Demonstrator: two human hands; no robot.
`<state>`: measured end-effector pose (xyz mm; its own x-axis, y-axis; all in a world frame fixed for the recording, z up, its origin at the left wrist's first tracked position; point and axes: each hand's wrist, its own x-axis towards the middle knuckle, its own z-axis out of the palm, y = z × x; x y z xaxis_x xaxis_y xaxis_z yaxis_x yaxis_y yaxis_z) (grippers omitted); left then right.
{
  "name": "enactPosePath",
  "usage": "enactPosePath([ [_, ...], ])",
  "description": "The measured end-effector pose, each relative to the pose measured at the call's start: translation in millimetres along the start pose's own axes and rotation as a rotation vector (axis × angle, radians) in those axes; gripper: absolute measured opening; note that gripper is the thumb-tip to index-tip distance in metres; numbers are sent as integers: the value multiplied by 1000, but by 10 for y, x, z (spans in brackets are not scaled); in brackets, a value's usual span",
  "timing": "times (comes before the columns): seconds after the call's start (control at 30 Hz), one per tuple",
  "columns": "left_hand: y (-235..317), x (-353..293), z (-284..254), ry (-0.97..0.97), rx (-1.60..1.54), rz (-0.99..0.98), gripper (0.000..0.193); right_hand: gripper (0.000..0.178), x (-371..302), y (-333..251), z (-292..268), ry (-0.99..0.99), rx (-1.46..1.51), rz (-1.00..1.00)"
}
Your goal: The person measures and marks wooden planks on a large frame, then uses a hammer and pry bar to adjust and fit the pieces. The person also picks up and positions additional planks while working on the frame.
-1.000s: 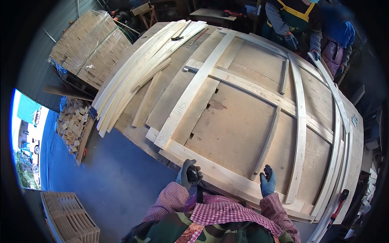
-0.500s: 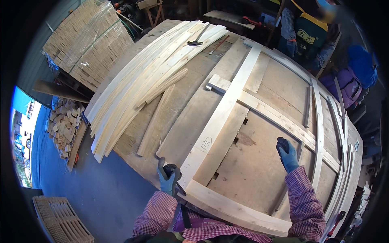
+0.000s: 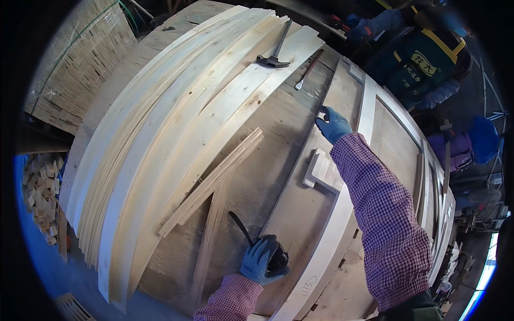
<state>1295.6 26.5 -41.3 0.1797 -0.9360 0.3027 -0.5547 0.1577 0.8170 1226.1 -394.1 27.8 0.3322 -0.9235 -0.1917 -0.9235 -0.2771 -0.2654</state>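
Observation:
My left hand [image 3: 261, 260], in a blue glove, is closed around a black, rounded tape measure [image 3: 278, 258]. A dark strap [image 3: 241, 227] sticks out beyond that hand. Below the hand is a wide board beside the wooden frame [image 3: 305, 281]. My right hand [image 3: 334, 126], also gloved, reaches forward over the far part of that wide board [image 3: 292, 214]. Its fingers are curled, with a small pale spot at the fingertips; what they hold, if anything, I cannot make out. A short crosspiece end [image 3: 321, 166] of the frame lies just nearer than the right hand.
Long pale boards [image 3: 176, 112] lie stacked at left, with a claw hammer [image 3: 274, 60] on top. A pry bar [image 3: 309, 70] rests beside them. Narrow strips [image 3: 214, 182] lie nearer. Another person [image 3: 423, 64] stands at the far right. Bundled wood [image 3: 80, 59] stands at far left.
My view has shifted toward the left-hand boards. My right hand has moved from over the frame's inside to the far left, across the frame. My left hand has moved forward onto the wide board, still holding the tape measure.

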Motion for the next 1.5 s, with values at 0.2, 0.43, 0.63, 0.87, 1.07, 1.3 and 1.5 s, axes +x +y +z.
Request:
enactPosePath([
  [0.2, -12, 63, -101, -15, -126, -96, 65, 58, 1406, -430, 468, 110, -148, 69],
  [0.43, -36, 247, -319, -145, -201, -15, 64, 47, 1921, -316, 717, 223, -177, 277],
  [0.63, 26, 74, -121, -33, -119, -62, 59, 38, 1268, -248, 354, -209, 458, 362],
  [0.87, -10, -54, -11, 70, -70, -16, 76, 21, -1393, -399, -291, -733, 1821, 328],
  [1.07, 270, 19, 104, 401, -41, 183, 88, 26, -3996, -547, -600, -979, 1706, 290],
  [1.3, 2024, -424, 230, -31, 55, 441, 39, 26, -5776, -104, -619, -974, 2030, 258],
  [1.5, 3059, -1240, 856, -101, -914, -174, 16, 39, -7114, 1116, -949, 85, 969, 103],
])
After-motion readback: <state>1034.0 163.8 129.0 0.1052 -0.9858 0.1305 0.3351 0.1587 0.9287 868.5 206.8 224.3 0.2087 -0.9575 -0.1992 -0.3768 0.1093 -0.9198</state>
